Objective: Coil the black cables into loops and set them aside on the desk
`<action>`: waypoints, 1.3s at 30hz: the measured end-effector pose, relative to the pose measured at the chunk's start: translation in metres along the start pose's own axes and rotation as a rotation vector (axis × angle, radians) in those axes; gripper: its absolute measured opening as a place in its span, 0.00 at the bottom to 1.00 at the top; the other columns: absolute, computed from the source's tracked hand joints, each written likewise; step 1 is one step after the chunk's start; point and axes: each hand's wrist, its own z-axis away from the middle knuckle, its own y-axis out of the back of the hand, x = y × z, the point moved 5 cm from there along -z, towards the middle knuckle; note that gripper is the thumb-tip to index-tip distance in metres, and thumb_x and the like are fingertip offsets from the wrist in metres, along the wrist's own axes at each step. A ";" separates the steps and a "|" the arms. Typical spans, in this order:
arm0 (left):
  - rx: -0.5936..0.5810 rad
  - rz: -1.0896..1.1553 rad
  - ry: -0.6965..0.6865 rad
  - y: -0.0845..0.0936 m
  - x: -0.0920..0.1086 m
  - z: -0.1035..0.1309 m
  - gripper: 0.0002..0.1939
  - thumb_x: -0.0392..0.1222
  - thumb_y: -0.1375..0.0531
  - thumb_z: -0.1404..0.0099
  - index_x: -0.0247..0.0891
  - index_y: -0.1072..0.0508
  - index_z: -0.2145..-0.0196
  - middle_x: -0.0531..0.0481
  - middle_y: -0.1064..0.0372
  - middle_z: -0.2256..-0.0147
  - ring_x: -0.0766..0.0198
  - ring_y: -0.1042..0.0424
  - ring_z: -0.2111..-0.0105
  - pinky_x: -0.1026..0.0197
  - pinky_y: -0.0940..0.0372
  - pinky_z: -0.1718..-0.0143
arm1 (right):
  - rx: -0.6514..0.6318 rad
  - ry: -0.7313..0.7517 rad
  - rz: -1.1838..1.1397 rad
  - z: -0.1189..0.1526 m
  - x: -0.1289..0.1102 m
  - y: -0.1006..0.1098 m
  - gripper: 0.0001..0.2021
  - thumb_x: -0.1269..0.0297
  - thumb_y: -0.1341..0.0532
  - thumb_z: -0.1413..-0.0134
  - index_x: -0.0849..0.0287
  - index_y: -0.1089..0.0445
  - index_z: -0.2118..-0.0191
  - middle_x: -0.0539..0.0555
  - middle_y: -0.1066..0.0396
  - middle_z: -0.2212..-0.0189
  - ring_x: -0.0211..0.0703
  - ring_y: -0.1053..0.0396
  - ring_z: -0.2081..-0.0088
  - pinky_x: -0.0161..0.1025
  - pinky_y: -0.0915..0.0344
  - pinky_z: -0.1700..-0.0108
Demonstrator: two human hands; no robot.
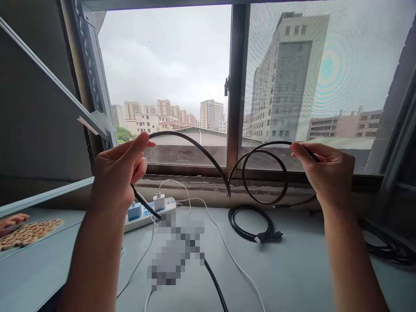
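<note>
A long black cable (175, 133) is stretched in the air between my two hands. My left hand (121, 167) pinches it between thumb and fingers, and one length runs from this hand down across the table toward the front. Between the hands the cable sags to a low point, then makes a round loop nearer the right side. My right hand (325, 167) pinches it beyond that loop, at about the same height. Below the loop, a coiled black cable (269, 236) with a bundled connector end lies on the table (292, 277).
A white power strip (169, 207) with a white charger (159, 202) and a blue plug (134, 211) sits behind my left hand. A thin white cable (224, 242) crosses the table. More black cables (393, 251) lie at right. A blurred patch hides something mid-table. The window (238, 86) stands behind.
</note>
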 end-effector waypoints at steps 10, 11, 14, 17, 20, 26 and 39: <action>-0.002 0.023 -0.033 -0.013 0.001 0.004 0.11 0.56 0.32 0.49 0.48 0.24 0.80 0.59 0.57 0.92 0.73 0.61 0.91 0.60 0.71 0.86 | -0.244 0.124 -0.142 0.023 -0.039 -0.027 0.08 0.61 0.40 0.45 0.52 0.22 0.64 0.49 0.25 0.73 0.40 0.28 0.68 0.37 0.34 0.66; 0.001 0.028 -0.036 -0.014 0.002 0.004 0.11 0.55 0.32 0.49 0.48 0.24 0.80 0.59 0.57 0.92 0.73 0.61 0.91 0.60 0.71 0.87 | -0.273 0.125 -0.155 0.026 -0.042 -0.030 0.08 0.61 0.40 0.45 0.52 0.22 0.65 0.49 0.24 0.73 0.40 0.27 0.67 0.36 0.34 0.66; 0.040 0.033 -0.040 -0.011 0.003 0.005 0.11 0.55 0.32 0.49 0.49 0.24 0.80 0.58 0.56 0.91 0.73 0.61 0.91 0.59 0.71 0.87 | -0.328 0.091 -0.105 0.030 -0.046 -0.035 0.10 0.58 0.38 0.47 0.54 0.22 0.62 0.50 0.25 0.75 0.40 0.28 0.71 0.35 0.37 0.72; 0.110 0.021 -0.027 -0.003 0.003 0.003 0.12 0.57 0.33 0.49 0.49 0.24 0.79 0.59 0.57 0.91 0.73 0.60 0.91 0.59 0.69 0.86 | -0.327 0.077 0.032 0.031 -0.044 -0.033 0.14 0.52 0.36 0.51 0.56 0.21 0.63 0.49 0.30 0.82 0.37 0.33 0.80 0.35 0.42 0.76; 0.185 0.017 -0.017 0.006 0.003 0.002 0.13 0.57 0.33 0.49 0.47 0.24 0.77 0.59 0.53 0.89 0.74 0.58 0.90 0.60 0.68 0.86 | -0.338 0.096 0.073 0.029 -0.039 -0.031 0.16 0.49 0.35 0.54 0.58 0.21 0.71 0.49 0.34 0.85 0.34 0.40 0.82 0.35 0.46 0.77; 0.215 0.044 -0.054 0.011 0.006 0.002 0.12 0.54 0.33 0.45 0.45 0.24 0.76 0.59 0.57 0.89 0.73 0.58 0.90 0.60 0.68 0.87 | -0.352 0.021 -0.018 0.025 -0.032 -0.029 0.16 0.49 0.35 0.54 0.58 0.22 0.72 0.48 0.39 0.85 0.32 0.47 0.82 0.33 0.51 0.81; 0.180 0.017 -0.020 0.001 0.000 0.002 0.11 0.56 0.32 0.49 0.49 0.24 0.78 0.59 0.54 0.91 0.72 0.60 0.91 0.57 0.70 0.86 | -0.405 -0.079 -0.353 0.034 -0.049 -0.030 0.08 0.55 0.33 0.55 0.53 0.21 0.72 0.45 0.44 0.88 0.27 0.53 0.85 0.30 0.58 0.86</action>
